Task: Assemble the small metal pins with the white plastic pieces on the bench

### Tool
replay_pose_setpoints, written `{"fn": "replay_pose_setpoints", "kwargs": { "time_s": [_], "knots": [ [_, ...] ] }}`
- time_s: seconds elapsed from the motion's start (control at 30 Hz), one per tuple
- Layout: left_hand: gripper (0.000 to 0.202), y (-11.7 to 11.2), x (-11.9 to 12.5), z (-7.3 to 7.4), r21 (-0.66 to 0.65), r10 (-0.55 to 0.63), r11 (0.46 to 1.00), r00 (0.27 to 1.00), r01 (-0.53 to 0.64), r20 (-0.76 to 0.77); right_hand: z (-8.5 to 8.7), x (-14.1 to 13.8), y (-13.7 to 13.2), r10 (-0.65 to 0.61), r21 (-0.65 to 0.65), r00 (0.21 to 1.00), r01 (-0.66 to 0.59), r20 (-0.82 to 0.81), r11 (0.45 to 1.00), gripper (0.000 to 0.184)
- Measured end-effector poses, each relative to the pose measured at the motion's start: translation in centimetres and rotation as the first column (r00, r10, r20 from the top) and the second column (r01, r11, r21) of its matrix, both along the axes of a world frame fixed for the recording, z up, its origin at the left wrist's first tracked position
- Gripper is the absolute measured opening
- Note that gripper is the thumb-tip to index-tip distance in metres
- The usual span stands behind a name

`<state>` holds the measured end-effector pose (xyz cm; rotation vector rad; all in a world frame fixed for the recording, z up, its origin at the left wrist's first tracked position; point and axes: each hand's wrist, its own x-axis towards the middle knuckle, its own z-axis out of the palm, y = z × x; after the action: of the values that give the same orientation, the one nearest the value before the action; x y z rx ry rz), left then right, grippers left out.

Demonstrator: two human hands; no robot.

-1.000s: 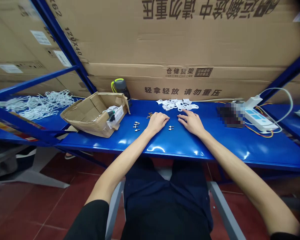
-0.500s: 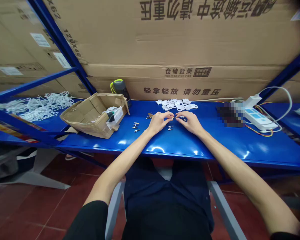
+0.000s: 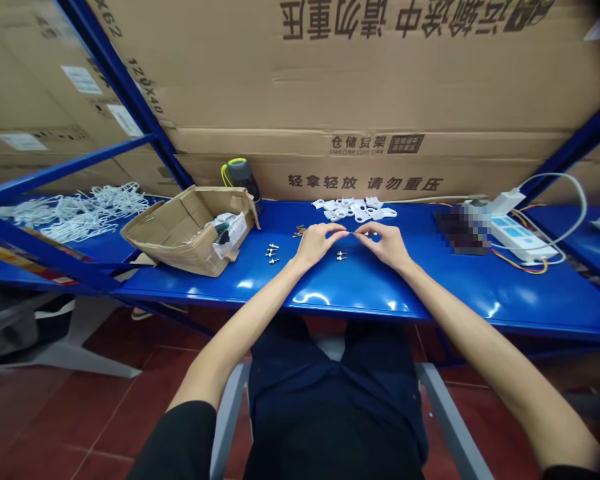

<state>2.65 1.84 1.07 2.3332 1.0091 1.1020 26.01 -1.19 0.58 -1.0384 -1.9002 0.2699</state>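
Observation:
My left hand [image 3: 316, 244] and my right hand [image 3: 386, 244] meet above the blue table, fingertips pinched. Between them runs a thin, small metal piece [image 3: 351, 233], gripped at both ends; its exact kind is too small to tell. Just below my hands lie a few small metal fittings with thin pins [image 3: 341, 256]. More such fittings [image 3: 273, 253] sit in a short column left of my left hand. Some brass-coloured pieces [image 3: 299, 231] lie beside the left knuckles, partly hidden. Behind both hands is a pile of white flat pieces with holes [image 3: 360, 212].
An open cardboard box [image 3: 175, 243] with bagged items stands on the left, a dark bottle [image 3: 245, 179] behind it. On the right are a white power strip [image 3: 523, 240], cables and a blurred dark object [image 3: 460, 230]. White cords [image 3: 80, 212] lie at far left.
My right hand has shifted slightly right and its fingers are now drawn closer together at the small metal piece. My left hand stays almost in place.

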Motion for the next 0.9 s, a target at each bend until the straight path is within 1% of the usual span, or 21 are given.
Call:
{"fn": "replay_pose_setpoints", "kwargs": {
  "time_s": [0.13,0.23,0.47,0.6,0.73,0.9],
  "knots": [
    [0.022,0.39,0.02,-0.21,-0.042,-0.013,0.999,0.999,0.015,0.045,-0.08,0.09,-0.03,0.003,0.069,0.999,-0.006,0.04,0.998,0.017],
    [0.021,0.5,0.04,-0.29,-0.073,-0.026,0.997,0.996,0.033,0.089,-0.05,0.1,-0.02,0.016,0.074,0.999,-0.02,0.046,0.997,0.015],
    [0.016,0.2,0.08,-0.17,0.017,-0.049,0.999,0.997,0.048,0.055,-0.16,0.21,0.26,0.003,0.031,1.0,-0.003,0.025,1.0,0.016],
    [0.016,0.08,0.15,-0.07,0.034,-0.034,0.999,0.999,0.033,0.026,-0.26,0.2,0.28,0.004,0.055,0.999,-0.007,0.046,0.998,0.015],
    [0.02,0.09,0.23,-0.09,0.035,-0.011,0.999,1.0,0.012,-0.018,-0.3,0.19,0.28,0.003,0.05,0.999,-0.005,0.04,0.999,0.014],
    [0.019,0.17,0.26,-0.26,0.071,0.042,0.997,0.999,-0.041,-0.019,-0.31,0.19,0.44,-0.031,0.022,0.999,0.031,-0.031,0.999,0.016]
  ]
}}
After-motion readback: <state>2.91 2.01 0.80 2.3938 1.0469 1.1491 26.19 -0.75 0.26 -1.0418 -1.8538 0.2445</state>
